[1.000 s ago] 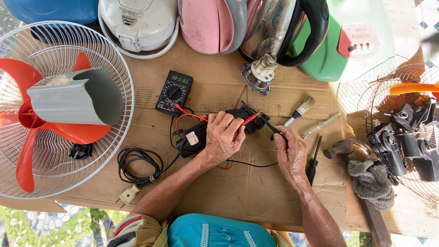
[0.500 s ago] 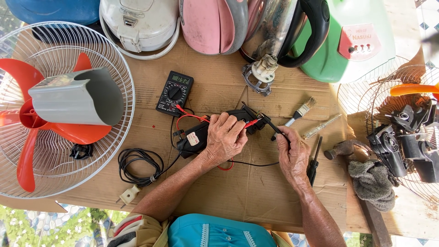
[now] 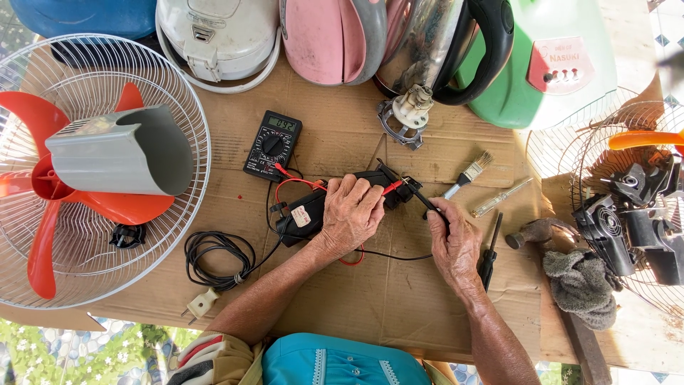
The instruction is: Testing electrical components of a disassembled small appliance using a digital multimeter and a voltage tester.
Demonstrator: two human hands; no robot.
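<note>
My left hand [image 3: 350, 214] presses down on a black electrical part [image 3: 306, 217] lying on the cardboard and pinches a red test probe [image 3: 392, 187] against its right end. My right hand [image 3: 452, 239] holds a black test probe [image 3: 420, 198] whose tip meets the same end of the part. Red and black leads run from the probes to a black multimeter [image 3: 272, 145] just above and left of my left hand. A black power cord [image 3: 214, 258] with a pale plug [image 3: 197, 306] coils to the left of the part.
A fan with red blades and a wire guard [image 3: 78, 171] lies at the left. Rice cookers, a steel kettle [image 3: 434, 43] and a green appliance [image 3: 563, 57] line the far edge. A paintbrush [image 3: 467, 175], screwdrivers, a hammer [image 3: 541, 232], a grey rag [image 3: 581, 285] and black fan parts sit right.
Both hands stay on the part and probes; the right hand's probe has edged slightly closer to the part's right end. Nothing else has moved.
</note>
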